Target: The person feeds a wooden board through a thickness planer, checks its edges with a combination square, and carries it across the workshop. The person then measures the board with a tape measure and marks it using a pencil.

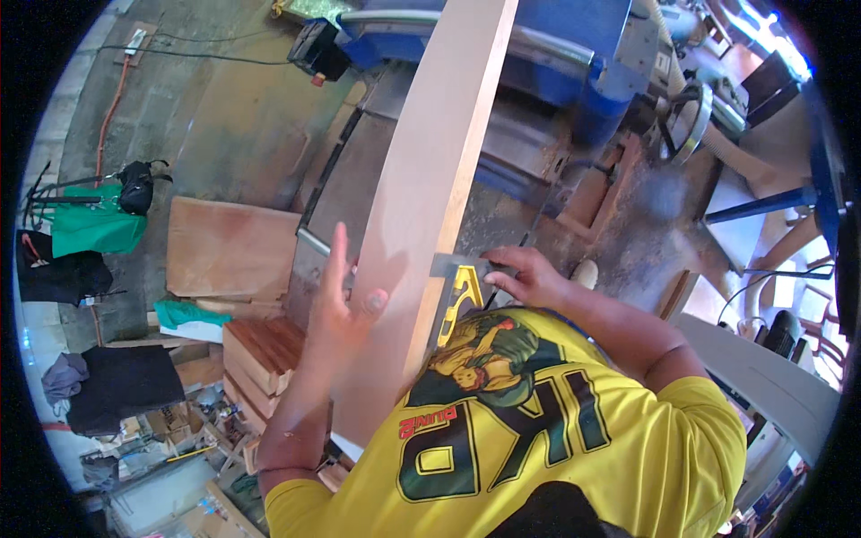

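A long pale wooden board (430, 134) runs from near my body up over the machine, its narrow right edge showing. My left hand (345, 300) is at the board's left side, index finger stretched out and thumb apart. Whether its palm presses on the wood I cannot tell. At the board's right edge, a combination square with a yellow head (464, 300) and a grey metal blade lies against the wood. My right hand (529, 278) pinches the square between thumb and fingers at its right end.
A blue woodworking machine (565, 36) stands beyond the board, with a handwheel (691, 121) at its right. Left of me are stacked wooden blocks (260, 359), a plywood sheet (233, 247) and a green cloth (99, 220). A cable (206, 52) crosses the floor.
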{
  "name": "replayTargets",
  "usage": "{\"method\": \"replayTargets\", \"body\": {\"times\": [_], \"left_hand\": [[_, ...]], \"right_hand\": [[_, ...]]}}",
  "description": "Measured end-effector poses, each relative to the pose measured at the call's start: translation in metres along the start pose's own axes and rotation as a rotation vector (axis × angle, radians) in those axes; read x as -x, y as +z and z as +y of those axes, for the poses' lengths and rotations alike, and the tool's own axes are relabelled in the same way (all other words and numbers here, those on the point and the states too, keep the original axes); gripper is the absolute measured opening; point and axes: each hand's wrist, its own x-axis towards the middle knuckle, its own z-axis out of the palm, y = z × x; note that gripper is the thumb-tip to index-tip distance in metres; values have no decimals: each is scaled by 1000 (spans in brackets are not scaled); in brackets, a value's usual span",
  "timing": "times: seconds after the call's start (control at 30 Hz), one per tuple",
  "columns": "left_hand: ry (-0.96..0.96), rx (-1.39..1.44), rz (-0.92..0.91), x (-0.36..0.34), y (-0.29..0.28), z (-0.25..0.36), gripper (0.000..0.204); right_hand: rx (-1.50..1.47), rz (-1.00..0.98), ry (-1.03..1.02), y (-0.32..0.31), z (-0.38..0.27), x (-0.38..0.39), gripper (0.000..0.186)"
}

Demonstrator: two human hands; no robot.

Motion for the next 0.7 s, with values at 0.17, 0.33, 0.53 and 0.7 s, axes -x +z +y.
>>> {"method": "replayTargets", "body": {"times": [0.17, 0.33, 0.53, 0.7], "left_hand": [[-366, 291, -194, -16, -5, -62, 72], [-323, 498, -81, -7, 8, -85, 54], [-254, 464, -189, 5, 10, -112, 53], [-517, 296, -135, 57, 17, -145, 61]], "right_hand": [[54, 77, 46, -26, -6, 12, 29], [390, 681, -157, -117, -11, -36, 28], [983, 722, 205, -307, -25, -153, 34], [1726, -328, 549, -362, 14, -244, 26]]}}
